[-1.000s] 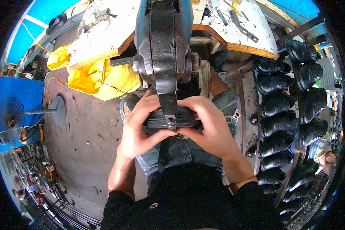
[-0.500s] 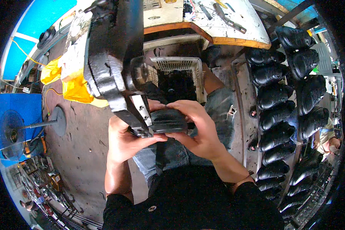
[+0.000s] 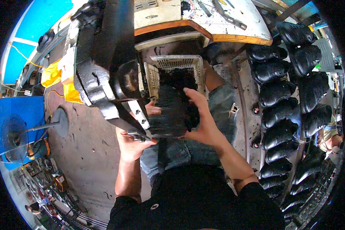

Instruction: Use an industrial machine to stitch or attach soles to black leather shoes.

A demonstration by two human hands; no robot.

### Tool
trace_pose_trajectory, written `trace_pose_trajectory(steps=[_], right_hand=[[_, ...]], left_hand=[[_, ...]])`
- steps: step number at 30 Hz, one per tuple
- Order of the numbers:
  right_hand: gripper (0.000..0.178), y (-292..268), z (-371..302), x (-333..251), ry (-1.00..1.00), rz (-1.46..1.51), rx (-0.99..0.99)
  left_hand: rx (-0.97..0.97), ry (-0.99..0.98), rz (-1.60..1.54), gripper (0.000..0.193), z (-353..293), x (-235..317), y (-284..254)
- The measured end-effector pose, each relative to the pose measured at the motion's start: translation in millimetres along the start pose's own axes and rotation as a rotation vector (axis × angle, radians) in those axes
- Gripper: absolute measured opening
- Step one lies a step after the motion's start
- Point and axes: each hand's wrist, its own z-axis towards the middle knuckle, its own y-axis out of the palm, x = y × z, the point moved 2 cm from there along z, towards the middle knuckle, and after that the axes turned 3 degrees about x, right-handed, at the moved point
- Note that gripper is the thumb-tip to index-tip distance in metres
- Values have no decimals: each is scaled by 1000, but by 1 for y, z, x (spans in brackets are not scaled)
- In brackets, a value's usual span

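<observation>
1. Two bare hands hold a blk shoe [image 3: 168,119], blurred, btw them over the lap, in front of the person's torso.
2. L hand [image 3: 129,147]: curved round the shoe's L side, fingers on the far edge, thumb near; partly hidden by the machine arm.
3. R hand [image 3: 204,122]: wide C-shape round the shoe's R side, fingers at the far end, thumb at the near end.
4. Blk metal machine arm [image 3: 99,65] comes down from top L; its narrow tip, w/ a pale plate [image 3: 138,114], is right by the shoe's L edge. Can't tell if they touch.
5. Beyond the hands: pale plastic basket [image 3: 198,73] w/ dark bits inside.
6. Top: white, stained tabletop [image 3: 253,27] w/ wood edge; a long grey tool [image 3: 230,17] lies on it.
7. R side: rack rows of blk shoes [image 3: 276,92].
8. L side: standing fan [image 3: 17,137] by a blue panel [image 3: 25,105]; yellow cloth or bag [image 3: 51,74] nearer the tabletop.
</observation>
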Motion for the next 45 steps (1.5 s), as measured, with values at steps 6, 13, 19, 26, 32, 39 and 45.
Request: trace_pose_trajectory(steps=[6, 13, 19, 26, 32, 39, 45], right_hand=[[124, 25, -41, 74, 412, 665, -89], [112, -46, -20, 67, 184, 271, -157], [110, -96, -9, 59, 157, 140, -154], [110, -87, -16, 57, 134, 140, -142], [107, -103, -8, 46, 181, 131, -96], [117, -156, 14, 17, 39, -76, -16], [129, -177, 49, -25, -231, -233, 104]], left_hand=[[3, -3, -102, 61, -9, -22, 0], [135, -47, -232, 64, -16, -28, 12], [64, -149, -312, 68, -16, -19, 26], [21, -154, -176, 63, -8, 1, 29], [48, -128, -287, 69, -11, -9, 27], [95, -188, -452, 80, -18, -18, 29], [255, -295, -612, 86, -32, -26, 27]])
